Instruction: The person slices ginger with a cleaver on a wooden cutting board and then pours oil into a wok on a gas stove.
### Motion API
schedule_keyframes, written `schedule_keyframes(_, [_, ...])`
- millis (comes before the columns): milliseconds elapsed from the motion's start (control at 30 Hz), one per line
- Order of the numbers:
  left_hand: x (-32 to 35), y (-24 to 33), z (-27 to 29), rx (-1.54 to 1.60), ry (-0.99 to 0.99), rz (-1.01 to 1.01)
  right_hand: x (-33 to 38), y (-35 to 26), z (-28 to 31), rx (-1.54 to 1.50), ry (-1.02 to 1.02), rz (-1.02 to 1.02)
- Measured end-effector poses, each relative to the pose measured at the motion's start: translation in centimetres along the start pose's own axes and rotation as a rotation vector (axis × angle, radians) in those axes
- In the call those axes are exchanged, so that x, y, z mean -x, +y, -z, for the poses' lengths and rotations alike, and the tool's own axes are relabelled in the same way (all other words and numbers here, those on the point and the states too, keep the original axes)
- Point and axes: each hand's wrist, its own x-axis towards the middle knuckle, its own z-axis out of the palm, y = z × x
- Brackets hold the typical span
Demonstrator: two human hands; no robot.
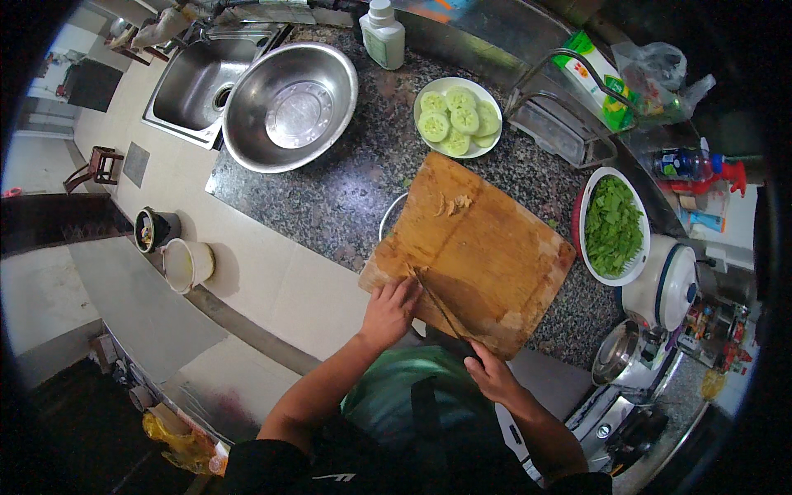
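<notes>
My right hand (492, 375) grips the dark handle of a kitchen knife (443, 312). Its blade points up and to the left over the wooden cutting board (503, 247), the tip end close to my left fingertips. Curled fingers of my left hand (392, 313) press down at the board's lower left edge, against the blade; whatever they pinch is too small and covered to name. A little heap of thin pale-brown slices (454, 205) lies on the board's upper part. Beyond the board stands a white plate (488, 87) of cucumber slices (464, 120).
Leafy greens (612, 227) fill a white basket (591, 268) right of the board. A large steel basin (289, 148) stands by the sink (177, 91). A white bottle (384, 41), a metal rack (561, 128) and a rice cooker (664, 289) line the counter.
</notes>
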Motion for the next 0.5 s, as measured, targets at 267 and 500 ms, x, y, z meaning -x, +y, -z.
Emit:
schedule_keyframes(267, [0.2,0.3,0.1,0.007,-0.03,0.01,-0.3,0.4,0.5,-0.009,-0.025,-0.07])
schedule_keyframes(500, [-0.1,0.8,0.5,-0.009,-0.039,0.06,-0.6,3.0,-0.5,-0.093,0.026,-0.103])
